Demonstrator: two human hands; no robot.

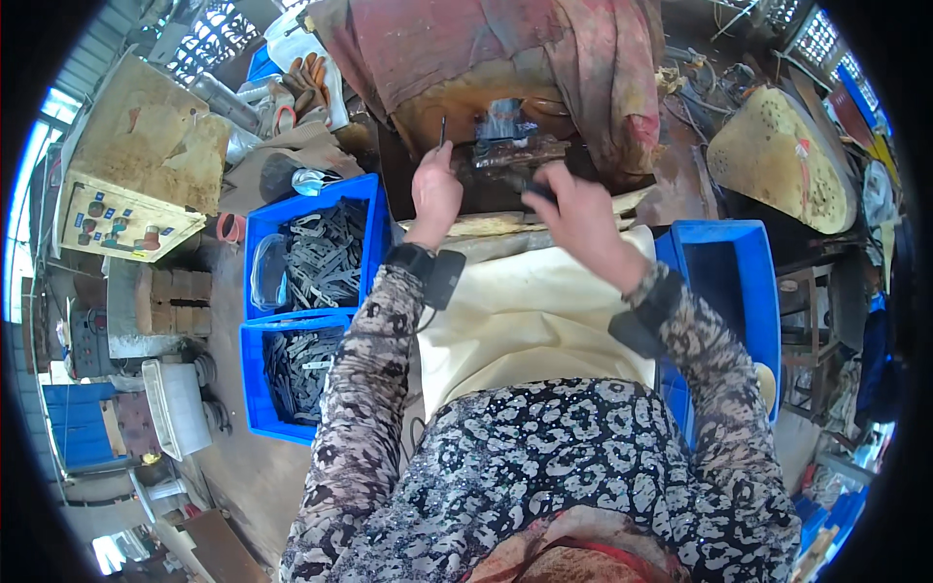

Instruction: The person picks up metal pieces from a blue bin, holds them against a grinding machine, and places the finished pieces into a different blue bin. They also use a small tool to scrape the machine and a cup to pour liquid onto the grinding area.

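The left hand [437, 199] has its thumb and fingers closed on a thin dark strip [443, 131], which points up near the left edge of the machine bed, apart from the metal block [502, 120] at the bed's middle. The right hand [588, 223] is curled around a dark piece [537, 193] just inside the bed's pale front edge [486, 225]; blur hides what this piece is and how firmly it is held. For handling at the block, a light pinch on the strip's near end seems best, with fingertips well outside the block and the two hands working from opposite sides. Loose sleeves and wrist straps probably deserve care near the bed, and so does the red cloth [418, 49] hanging over its back and right side.

Counted: one strip in the left hand, one dark piece in the right, one metal block and one draped cloth. Two blue bins stand on the left, an upper bin [249, 262] and a lower bin [255, 389], both holding metal strips [326, 255] too heaped to count. On the right there is at least one blue bin [767, 321]; the right arm hides part of that side
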